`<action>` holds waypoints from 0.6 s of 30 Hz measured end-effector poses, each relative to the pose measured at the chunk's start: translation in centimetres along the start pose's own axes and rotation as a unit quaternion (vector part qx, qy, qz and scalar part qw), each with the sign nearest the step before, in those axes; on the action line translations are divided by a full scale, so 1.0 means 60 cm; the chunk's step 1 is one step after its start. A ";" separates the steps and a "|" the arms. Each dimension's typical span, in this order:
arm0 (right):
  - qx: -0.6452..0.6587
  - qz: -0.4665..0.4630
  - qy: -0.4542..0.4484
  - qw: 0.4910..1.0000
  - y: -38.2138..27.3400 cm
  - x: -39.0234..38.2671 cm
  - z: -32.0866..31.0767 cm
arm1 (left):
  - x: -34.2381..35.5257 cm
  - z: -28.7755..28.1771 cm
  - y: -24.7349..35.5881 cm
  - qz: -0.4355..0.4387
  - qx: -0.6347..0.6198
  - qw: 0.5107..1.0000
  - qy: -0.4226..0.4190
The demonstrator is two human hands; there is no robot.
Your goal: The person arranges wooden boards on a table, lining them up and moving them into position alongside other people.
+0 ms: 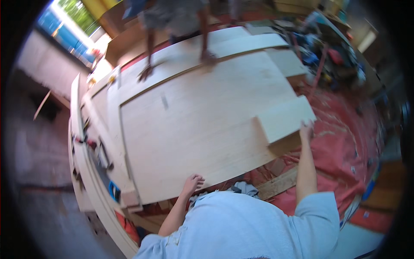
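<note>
A large pale plywood sheet (198, 125) lies flat before me. My left hand (193, 184) is at its near edge, fingers slightly apart and nothing in them. At the sheet's right end is a shorter pale wooden board (286, 118), raised above the sheet, with a brown underside or side showing. My right hand (307, 130) grips this board at its right edge, a little blurred. Across the far side runs a long pale plank (172, 77). A co-worker's two hands rest there: one (145, 73) to the left, the other (208, 58) to the right.
Long wooden strips (86, 159) stand along the left, with hand tools (103, 155) between them. A red tarp (340, 129) with wood scraps covers the floor at right. A cluttered heap (327, 56) lies at the far right. Near my body is a rough plank (278, 183).
</note>
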State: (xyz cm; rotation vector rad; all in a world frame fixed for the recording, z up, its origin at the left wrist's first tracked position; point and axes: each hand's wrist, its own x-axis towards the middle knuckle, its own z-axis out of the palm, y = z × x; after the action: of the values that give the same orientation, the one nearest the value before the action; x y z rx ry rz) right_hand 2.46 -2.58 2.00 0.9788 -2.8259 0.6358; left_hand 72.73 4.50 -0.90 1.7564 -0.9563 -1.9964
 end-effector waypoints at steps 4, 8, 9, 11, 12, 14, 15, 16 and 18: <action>0.083 0.030 0.025 0.996 -0.042 -0.218 -0.026 | -0.011 -0.087 -0.018 0.066 0.025 0.997 -0.021; 0.112 0.113 -0.082 0.984 -0.052 -0.445 -0.011 | -0.027 -0.189 -0.027 0.094 0.044 0.994 -0.019; 0.115 0.129 -0.096 0.980 -0.058 -0.499 0.003 | -0.030 -0.213 -0.031 0.099 0.037 0.994 -0.022; 0.127 0.125 -0.139 0.974 -0.075 -0.599 0.026 | -0.035 -0.259 -0.042 0.082 0.057 0.994 0.037; 0.089 0.133 -0.202 0.966 -0.087 -0.632 0.029 | -0.038 -0.277 -0.047 0.081 0.053 0.993 0.061; 0.099 0.104 -0.191 0.971 -0.121 -0.697 0.040 | -0.039 -0.316 -0.053 0.084 0.127 0.983 0.099; 0.099 0.085 -0.197 0.972 -0.142 -0.714 0.044 | -0.040 -0.332 -0.056 0.074 0.201 0.970 0.119; 0.120 0.082 -0.205 0.968 -0.159 -0.727 0.040 | -0.040 -0.345 -0.057 0.074 0.199 0.969 0.124; 0.170 0.067 -0.214 0.960 -0.193 -0.732 0.028 | -0.037 -0.360 -0.056 0.047 0.170 0.978 0.113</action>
State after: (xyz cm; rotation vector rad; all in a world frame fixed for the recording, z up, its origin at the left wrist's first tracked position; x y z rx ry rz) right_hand 44.35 13.68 -4.67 1.0953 -3.2532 1.0717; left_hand 94.58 2.41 -1.96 2.0165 -1.3351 -1.6037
